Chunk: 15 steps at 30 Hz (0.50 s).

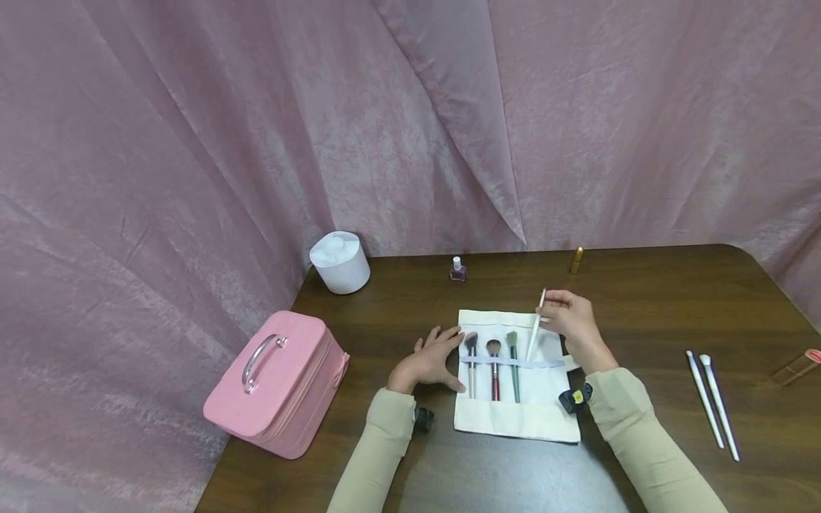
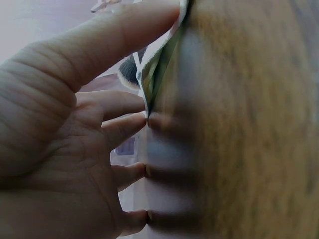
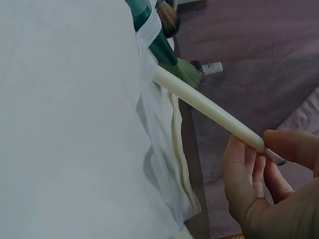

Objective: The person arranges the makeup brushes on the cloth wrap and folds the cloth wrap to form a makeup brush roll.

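White brush [image 3: 209, 111], pinched by the right hand [image 1: 573, 324], its far end at the elastic band [image 1: 545, 364] of the cream roll [image 1: 513, 422]: slotting-in step, it seems! Left hand [image 1: 430, 362], fingers spread, touches the roll's edge; next probably calls for a straight slide downward.

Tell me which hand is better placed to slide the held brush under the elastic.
Probably the right hand: it pinches the white brush near its upper end, and the lower end is at the elastic. The left hand touches the left edge of the cloth and holds no brush.
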Available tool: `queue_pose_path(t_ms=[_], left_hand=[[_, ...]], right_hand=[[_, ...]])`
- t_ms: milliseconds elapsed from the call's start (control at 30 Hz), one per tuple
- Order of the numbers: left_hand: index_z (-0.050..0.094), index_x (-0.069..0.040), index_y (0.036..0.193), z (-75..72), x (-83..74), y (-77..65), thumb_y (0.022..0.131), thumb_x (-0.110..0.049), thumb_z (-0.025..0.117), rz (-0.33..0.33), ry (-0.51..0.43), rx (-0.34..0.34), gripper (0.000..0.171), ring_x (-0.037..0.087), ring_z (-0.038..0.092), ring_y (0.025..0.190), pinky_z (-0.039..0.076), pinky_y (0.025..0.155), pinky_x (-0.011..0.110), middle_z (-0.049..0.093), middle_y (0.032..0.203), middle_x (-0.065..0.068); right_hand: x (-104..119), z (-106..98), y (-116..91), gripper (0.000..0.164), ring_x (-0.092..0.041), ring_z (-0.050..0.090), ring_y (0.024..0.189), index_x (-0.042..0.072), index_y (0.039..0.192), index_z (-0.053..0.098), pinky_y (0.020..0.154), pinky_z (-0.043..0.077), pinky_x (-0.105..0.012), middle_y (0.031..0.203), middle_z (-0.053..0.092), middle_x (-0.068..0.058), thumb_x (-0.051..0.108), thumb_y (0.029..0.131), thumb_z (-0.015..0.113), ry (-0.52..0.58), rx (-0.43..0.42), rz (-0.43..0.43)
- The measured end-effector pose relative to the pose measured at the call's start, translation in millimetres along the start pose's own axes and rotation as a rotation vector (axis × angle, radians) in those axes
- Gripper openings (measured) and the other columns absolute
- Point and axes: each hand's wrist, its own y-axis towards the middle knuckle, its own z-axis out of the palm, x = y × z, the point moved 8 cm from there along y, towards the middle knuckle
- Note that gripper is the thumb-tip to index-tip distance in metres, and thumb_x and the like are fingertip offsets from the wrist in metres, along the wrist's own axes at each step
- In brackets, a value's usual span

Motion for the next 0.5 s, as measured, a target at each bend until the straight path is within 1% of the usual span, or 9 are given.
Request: queue_pose_path(t_ms=[100, 233, 300, 367, 500], left_hand=[[0.034, -0.013, 0.159, 1.3, 1.0, 0.6, 0.076, -0.027, 0.091, -0.004, -0.002, -0.001, 0.102, 0.034, 0.006, 0.154, 0.009, 0.117, 0.065, 0.020, 0.167, 0.000], [0.035, -0.013, 0.159, 1.4, 1.0, 0.9, 0.076, -0.027, 0.092, -0.004, 0.002, -0.004, 0.102, 0.035, 0.006, 0.154, 0.010, 0.116, 0.065, 0.021, 0.167, 0.001], [0.035, -0.013, 0.159, 1.1, 1.1, 1.0, 0.075, -0.027, 0.092, -0.006, 0.005, -0.007, 0.102, 0.035, 0.007, 0.154, 0.010, 0.116, 0.065, 0.021, 0.167, 0.001], [0.035, -0.014, 0.159, 0.9, 1.7, 1.3, 0.075, -0.027, 0.092, -0.012, 0.004, -0.007, 0.102, 0.034, 0.006, 0.154, 0.010, 0.116, 0.065, 0.020, 0.167, 0.000], [0.035, -0.014, 0.159, 0.8, 2.6, 1.8, 0.075, -0.027, 0.092, -0.015, 0.004, -0.009, 0.103, 0.034, 0.006, 0.154, 0.010, 0.117, 0.065, 0.020, 0.167, 0.000]], right_hand=[[-3.7, 3.1, 0.1, 0.042, -0.013, 0.065, 0.090, -0.013, 0.137, 0.044, 0.080, 0.058, -0.029, 0.104, 0.063, -0.009, -0.001, 0.099, 0.058, -0.032, 0.027, 0.022], [-8.7, 6.4, -0.5, 0.044, -0.014, 0.064, 0.094, -0.012, 0.140, 0.044, 0.084, 0.057, -0.032, 0.117, 0.061, -0.020, 0.003, 0.101, 0.056, -0.098, 0.058, 0.051], [-10.6, 8.4, -0.8, 0.045, -0.014, 0.063, 0.094, -0.013, 0.141, 0.044, 0.084, 0.057, -0.032, 0.121, 0.060, -0.022, 0.004, 0.101, 0.057, -0.126, 0.078, 0.062], [-11.8, 10.8, -0.9, 0.046, -0.014, 0.064, 0.091, -0.013, 0.140, 0.044, 0.082, 0.058, -0.033, 0.119, 0.061, -0.021, 0.004, 0.100, 0.058, -0.136, 0.098, 0.074], [-14.3, 15.3, -2.3, 0.044, -0.015, 0.064, 0.082, -0.015, 0.136, 0.045, 0.075, 0.059, -0.032, 0.106, 0.062, -0.015, 0.001, 0.097, 0.059, -0.131, 0.130, 0.111]])
